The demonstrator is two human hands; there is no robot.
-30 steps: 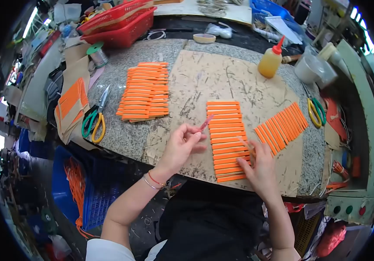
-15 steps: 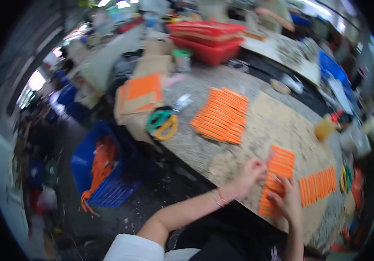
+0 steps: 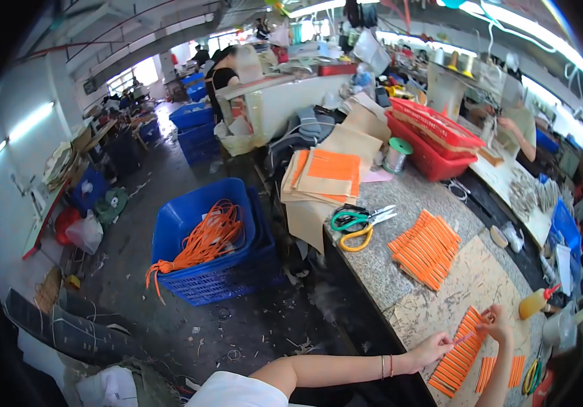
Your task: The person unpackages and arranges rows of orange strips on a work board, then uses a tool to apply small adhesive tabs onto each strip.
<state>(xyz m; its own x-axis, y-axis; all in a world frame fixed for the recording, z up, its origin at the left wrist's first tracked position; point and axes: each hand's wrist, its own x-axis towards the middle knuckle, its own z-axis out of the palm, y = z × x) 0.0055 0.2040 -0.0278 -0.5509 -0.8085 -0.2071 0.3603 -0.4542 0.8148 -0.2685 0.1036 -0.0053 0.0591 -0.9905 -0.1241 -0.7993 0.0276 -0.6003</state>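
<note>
I pinch a thin pink stick (image 3: 463,338) in my left hand (image 3: 432,351), my right hand (image 3: 497,324) curls but I can't tell if it's holding anything, and orange strips (image 3: 453,366) lie between them.

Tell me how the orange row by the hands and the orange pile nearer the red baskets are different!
The orange row is long and narrow, while the orange pile is wider and stubbier. The row lies on the brown sheet, but the pile sits on the grey tabletop. The left hand and right hand are at the row; no hand is at the pile. Both have orange strips side by side.
</note>
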